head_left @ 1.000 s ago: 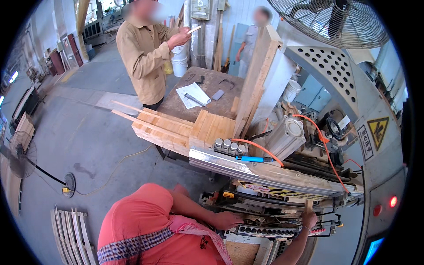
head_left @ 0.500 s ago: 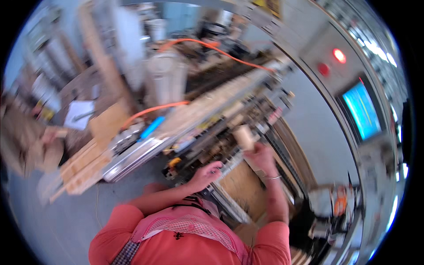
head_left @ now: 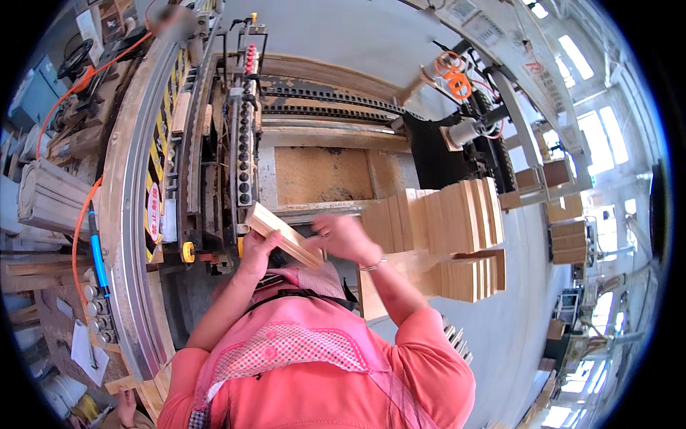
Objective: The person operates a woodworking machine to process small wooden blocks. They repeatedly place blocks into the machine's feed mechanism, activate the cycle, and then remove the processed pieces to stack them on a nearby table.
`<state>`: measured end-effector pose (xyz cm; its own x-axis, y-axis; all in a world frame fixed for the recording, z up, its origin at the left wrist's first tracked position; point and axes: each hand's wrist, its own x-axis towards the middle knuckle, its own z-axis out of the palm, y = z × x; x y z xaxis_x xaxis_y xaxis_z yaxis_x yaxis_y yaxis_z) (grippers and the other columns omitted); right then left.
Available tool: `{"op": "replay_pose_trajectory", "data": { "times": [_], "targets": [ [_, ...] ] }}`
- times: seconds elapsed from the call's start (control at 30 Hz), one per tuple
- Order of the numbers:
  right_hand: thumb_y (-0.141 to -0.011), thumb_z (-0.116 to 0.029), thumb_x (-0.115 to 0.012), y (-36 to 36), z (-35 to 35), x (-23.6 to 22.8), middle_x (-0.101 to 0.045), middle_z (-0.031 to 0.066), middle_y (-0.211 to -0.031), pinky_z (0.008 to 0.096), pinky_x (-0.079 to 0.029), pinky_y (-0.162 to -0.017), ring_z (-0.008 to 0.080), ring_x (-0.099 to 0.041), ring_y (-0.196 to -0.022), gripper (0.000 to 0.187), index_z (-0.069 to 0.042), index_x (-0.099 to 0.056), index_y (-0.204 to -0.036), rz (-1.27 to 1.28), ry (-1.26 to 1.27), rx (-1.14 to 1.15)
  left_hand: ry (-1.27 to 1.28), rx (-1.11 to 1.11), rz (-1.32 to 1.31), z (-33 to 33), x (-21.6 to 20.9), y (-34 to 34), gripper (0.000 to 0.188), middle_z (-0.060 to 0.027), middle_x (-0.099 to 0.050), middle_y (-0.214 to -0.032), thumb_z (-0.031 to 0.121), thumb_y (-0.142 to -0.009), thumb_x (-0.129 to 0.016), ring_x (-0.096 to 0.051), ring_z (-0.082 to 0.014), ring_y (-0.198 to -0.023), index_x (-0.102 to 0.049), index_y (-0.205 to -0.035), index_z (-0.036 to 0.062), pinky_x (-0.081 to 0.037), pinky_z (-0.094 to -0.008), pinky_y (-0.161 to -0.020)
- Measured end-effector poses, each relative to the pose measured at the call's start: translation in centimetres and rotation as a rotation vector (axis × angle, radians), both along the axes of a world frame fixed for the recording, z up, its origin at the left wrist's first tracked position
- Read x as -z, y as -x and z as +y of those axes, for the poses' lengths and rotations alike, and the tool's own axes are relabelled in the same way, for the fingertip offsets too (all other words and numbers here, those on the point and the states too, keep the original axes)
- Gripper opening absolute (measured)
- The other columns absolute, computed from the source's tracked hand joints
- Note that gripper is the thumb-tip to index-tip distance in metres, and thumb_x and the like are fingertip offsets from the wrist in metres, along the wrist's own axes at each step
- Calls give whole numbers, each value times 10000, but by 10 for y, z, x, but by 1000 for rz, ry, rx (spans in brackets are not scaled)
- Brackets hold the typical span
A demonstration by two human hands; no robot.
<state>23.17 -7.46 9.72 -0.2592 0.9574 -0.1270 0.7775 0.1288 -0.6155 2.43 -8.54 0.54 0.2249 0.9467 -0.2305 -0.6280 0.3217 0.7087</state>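
Note:
My left hand [head_left: 259, 255] grips a pale wooden block [head_left: 284, 236], long and with a stepped or grooved face. The block slants in front of my pink apron, from the machine's edge down toward my chest. Beside its lower end is my right hand [head_left: 344, 238], slightly blurred, fingers apart and nothing seen in it; whether a fingertip touches the block I cannot tell. Just right of that hand, wooden pieces [head_left: 446, 218] stand in stacked rows, with a second group [head_left: 464, 277] below them.
Ahead is a machine with a row of black knobs [head_left: 244, 154], toothed rails [head_left: 336, 102] and a wooden panel [head_left: 321, 175]. A metal beam with striped tape [head_left: 161, 143] runs along the left. A coiled orange hose [head_left: 457, 84] hangs at upper right. Another person's hand [head_left: 126, 407] shows at lower left.
My view has swung right toward the stacked wood. A light wooden piece was at my right hand; now my left hand holds a wooden block and my right hand is apart from the machine.

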Motion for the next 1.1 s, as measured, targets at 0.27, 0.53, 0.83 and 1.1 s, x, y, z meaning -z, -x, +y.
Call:
{"op": "replay_pose_trajectory", "data": {
  "times": [0.27,0.53,0.83,1.1],
  "targets": [
    [-709,-236,-709,-176,-51,-123,-613,99,-902,394,-475,-720,281,-593,-851,289,-74,-615,-929,-1011,-502,832,46,2,36,7,-6,26,386,-23,-572,-980,189,-779,-701,-558,-111,-886,-512,-1084,48,-449,-258,-786],
    [-732,-273,-715,-190,-98,-93,-597,68,-621,335,-455,-541,218,-582,-563,230,-62,-626,-710,-620,-658,999,38,72,40,6,-10,17,378,-41,-575,-996,178,-804,-659,-569,-146,-915,-490,-1110,33,-454,-292,-815],
    [-783,-203,-682,-177,-151,-34,-521,9,-652,302,-423,-539,140,-502,-585,206,-30,-576,-745,-272,-814,1203,103,138,-4,5,-14,16,434,-42,-571,-1017,256,-778,-694,-559,-161,-943,-502,-1112,55,-451,-316,-844],
    [-707,-247,-699,-194,-76,-106,-553,125,-931,390,-497,-717,291,-571,-892,294,-36,-589,-880,-1043,-384,904,88,133,-6,6,-9,14,385,-35,-580,-996,215,-789,-688,-563,-147,-922,-515,-1094,55,-450,-297,-834]
  ]
}}
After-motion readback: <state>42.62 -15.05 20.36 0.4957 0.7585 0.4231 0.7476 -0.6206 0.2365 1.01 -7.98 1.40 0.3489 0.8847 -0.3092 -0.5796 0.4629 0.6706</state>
